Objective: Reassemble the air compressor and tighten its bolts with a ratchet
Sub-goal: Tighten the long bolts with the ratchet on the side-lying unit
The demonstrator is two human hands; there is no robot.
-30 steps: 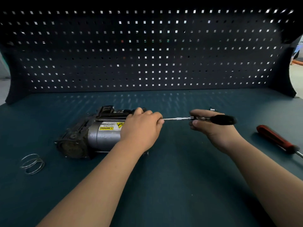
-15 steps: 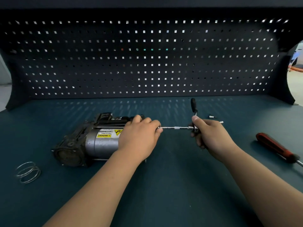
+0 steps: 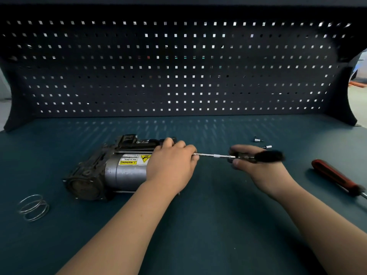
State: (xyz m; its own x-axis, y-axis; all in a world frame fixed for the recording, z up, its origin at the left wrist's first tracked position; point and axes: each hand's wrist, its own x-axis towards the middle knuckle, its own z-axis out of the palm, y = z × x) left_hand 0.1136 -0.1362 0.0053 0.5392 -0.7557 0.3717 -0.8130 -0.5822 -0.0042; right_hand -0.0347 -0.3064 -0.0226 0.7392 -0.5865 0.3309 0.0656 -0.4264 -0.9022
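The right hand's (image 3: 262, 169) grip holds the ratchet (image 3: 268, 156), its shaft pointing left into the air compressor (image 3: 123, 171), which the left hand (image 3: 170, 165) clasps.

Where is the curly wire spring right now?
The wire spring lies on the blue bench top at the far left of the head view, nearer the person than the air compressor, not touching it.

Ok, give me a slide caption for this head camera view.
Left hand grips the grey cylindrical air compressor; right hand holds a black-handled ratchet.
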